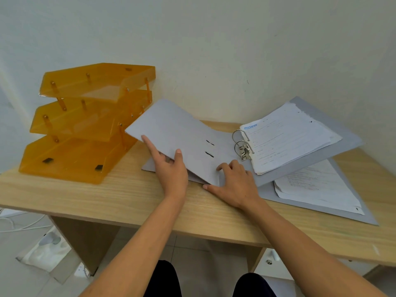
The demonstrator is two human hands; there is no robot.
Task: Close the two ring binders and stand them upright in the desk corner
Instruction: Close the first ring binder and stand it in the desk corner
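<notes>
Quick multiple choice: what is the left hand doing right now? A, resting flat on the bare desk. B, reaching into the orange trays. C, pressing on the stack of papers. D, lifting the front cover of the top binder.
D: the left hand grips the near edge of the raised grey cover of the top binder, thumb on top and fingers beneath, tilting it up off the desk.

the orange tray stack stood at the left of the desk, close by the raised cover of the top binder. the lower binder filled the right side. the front strip of the desk was bare wood. the wall shut off the back.
</notes>
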